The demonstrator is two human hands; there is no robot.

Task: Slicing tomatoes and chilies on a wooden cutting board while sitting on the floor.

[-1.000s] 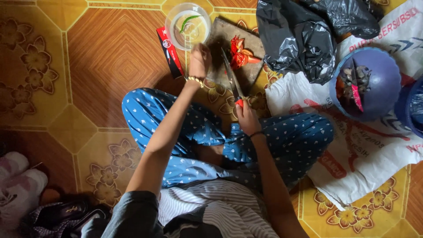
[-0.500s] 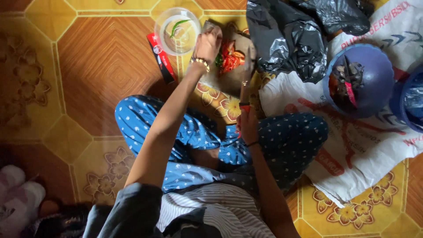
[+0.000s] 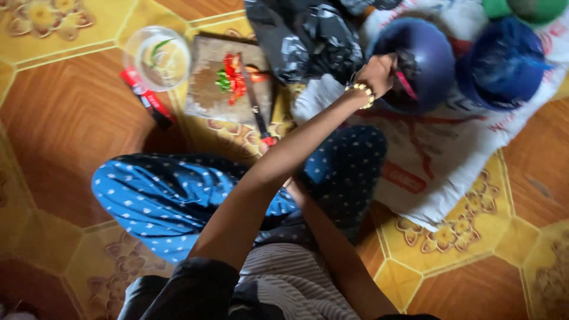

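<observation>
A: Patterned tile floor (image 3: 71, 118), person seated cross-legged on it. Left hand (image 3: 374, 72) reaches across to the dark blue bowl (image 3: 424, 62), fingers curled at its rim; can't tell whether it grips anything.

B: Right hand?

A: Hidden behind the left forearm, can't tell. Knife (image 3: 256, 109) lies on the cutting board (image 3: 228, 80) with cut red chillies (image 3: 236, 76), well left of the left hand.

B: Advice: steady the bowl's rim while picking, keep the forearm clear of the blade.

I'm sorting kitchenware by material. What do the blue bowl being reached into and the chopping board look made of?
The blue bowl, which the left hand reaches into, looks like plastic: uniform colour, soft glossy sheen. The chopping board looks like bare wood: dull brown, worn, pale-scuffed surface, though grain is too blurred to confirm.
</observation>
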